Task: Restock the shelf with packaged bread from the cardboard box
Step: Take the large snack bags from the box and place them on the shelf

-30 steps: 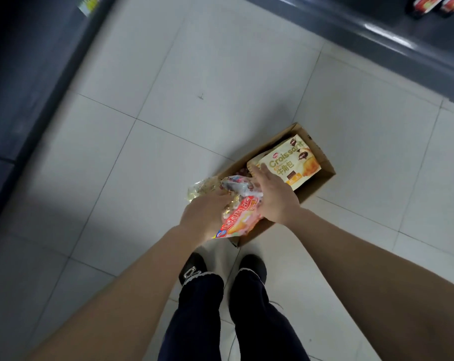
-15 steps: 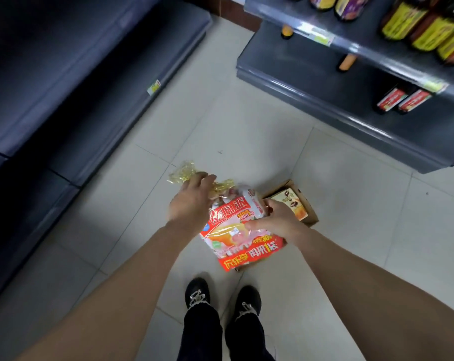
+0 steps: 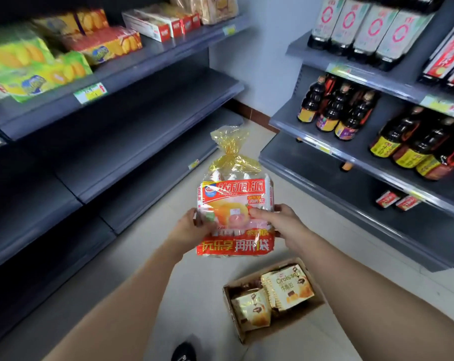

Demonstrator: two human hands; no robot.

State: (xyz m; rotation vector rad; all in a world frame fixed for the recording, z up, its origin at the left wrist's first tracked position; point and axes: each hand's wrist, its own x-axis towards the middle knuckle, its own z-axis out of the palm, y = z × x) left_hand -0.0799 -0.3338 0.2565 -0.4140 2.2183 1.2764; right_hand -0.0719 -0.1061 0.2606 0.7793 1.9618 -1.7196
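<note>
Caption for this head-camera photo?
Both hands, left hand and right hand, hold a bread bag above the cardboard box.

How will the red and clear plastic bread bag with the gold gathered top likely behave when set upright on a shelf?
The red and clear plastic bread bag probably feels light: both hands, left hand and right hand, hold it only at its sides. Its film looks glossy, so likely slippery. The soft, crinkled gathered top suggests it may slump or tip.

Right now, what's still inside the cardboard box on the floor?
The cardboard box holds at least two gold croissant packs, one flat at the left, one leaning at the right. Dark wrappers show behind them; anything beneath is covered.
</note>
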